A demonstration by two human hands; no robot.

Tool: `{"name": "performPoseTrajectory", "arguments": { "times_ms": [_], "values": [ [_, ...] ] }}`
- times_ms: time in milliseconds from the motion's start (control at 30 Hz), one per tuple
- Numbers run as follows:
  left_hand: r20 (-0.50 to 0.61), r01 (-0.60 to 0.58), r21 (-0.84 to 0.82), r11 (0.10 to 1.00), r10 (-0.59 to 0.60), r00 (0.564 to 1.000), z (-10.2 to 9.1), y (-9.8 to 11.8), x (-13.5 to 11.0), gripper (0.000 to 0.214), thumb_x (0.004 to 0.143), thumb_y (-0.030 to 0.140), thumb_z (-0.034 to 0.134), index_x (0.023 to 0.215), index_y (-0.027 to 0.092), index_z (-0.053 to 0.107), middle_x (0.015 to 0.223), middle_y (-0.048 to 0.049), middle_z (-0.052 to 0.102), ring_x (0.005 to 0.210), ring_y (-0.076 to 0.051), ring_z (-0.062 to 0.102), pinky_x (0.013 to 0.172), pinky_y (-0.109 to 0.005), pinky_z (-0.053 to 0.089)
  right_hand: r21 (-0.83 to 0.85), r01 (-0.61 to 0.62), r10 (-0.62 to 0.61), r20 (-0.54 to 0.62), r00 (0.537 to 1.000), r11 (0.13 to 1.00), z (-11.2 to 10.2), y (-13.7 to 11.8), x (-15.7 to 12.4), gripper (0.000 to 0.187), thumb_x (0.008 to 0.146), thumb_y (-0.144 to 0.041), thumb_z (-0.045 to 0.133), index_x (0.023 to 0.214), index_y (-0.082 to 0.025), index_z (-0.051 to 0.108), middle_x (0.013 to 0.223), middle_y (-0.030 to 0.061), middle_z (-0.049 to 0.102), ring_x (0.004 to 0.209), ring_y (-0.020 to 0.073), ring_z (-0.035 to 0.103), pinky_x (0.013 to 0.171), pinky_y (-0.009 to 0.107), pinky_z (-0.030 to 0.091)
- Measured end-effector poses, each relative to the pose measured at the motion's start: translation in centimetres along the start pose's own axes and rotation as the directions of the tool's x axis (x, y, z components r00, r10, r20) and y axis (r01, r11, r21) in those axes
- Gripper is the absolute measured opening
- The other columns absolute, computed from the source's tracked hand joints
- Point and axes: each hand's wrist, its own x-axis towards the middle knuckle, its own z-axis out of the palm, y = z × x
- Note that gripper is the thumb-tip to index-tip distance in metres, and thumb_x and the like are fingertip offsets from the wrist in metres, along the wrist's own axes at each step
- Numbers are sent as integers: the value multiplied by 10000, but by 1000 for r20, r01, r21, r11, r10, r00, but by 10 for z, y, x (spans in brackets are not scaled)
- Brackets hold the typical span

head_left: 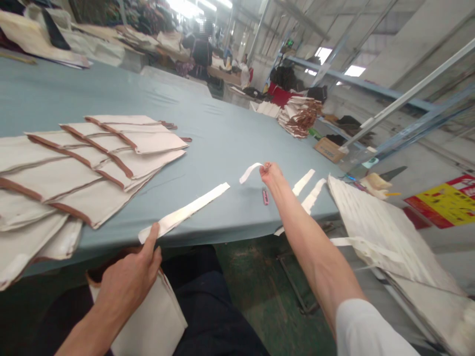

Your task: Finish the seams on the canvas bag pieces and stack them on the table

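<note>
My left hand (129,272) is low at the front edge of the table. Its index finger presses on one end of a long white fabric strip (193,205), while its other fingers curl at the top of a cream bag (148,316) with brown trim over my lap. Farther out, my right hand (271,173) is closed on a short white strip (250,172), which curls out to the left. Just below that hand lies a small pink tool (264,196), perhaps thread snips. More white strips (304,181) lie right of my right forearm.
Several cream fabric pieces with brown edging (100,173) overlap on the blue-covered table (222,128). A folded stack (299,116) and a cardboard box (329,149) stand at the far right. A white padded board (386,227) slopes down on the right. Another person (200,54) is in the background.
</note>
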Motion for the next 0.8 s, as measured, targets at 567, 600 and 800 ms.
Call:
{"name": "performPoseTrajectory", "arguments": {
  "times_ms": [567, 600, 800],
  "values": [
    [-330, -213, -545, 811, 26, 944, 15, -34, -11, 632, 1035, 549, 448, 1454, 191, 758, 1053, -112, 922, 989, -350, 881, 851, -354, 602, -166, -141, 207, 501, 840, 976, -5, 30, -210, 331, 1021, -319, 750, 776, -210, 556, 604, -75, 578, 448, 74, 469, 424, 166, 452],
    [-338, -260, -568, 781, 67, 939, 18, -31, -16, 540, 1020, 551, 468, 1228, 229, 848, 1022, -92, 923, 973, -322, 876, 846, -330, 603, -162, -158, 221, 533, 817, 974, -3, 32, -227, 343, 1001, -331, 768, 768, -213, 546, 605, -77, 573, 448, 69, 463, 422, 161, 440],
    [-372, -389, -680, 622, 165, 914, 25, -6, -30, 459, 1004, 511, 520, 1114, 224, 861, 824, -35, 873, 759, -249, 812, 730, -303, 598, -105, -357, 296, 789, 538, 928, -3, 30, -308, 483, 816, -406, 958, 732, -218, 522, 605, -104, 505, 472, 45, 408, 466, 150, 418]
  ]
}}
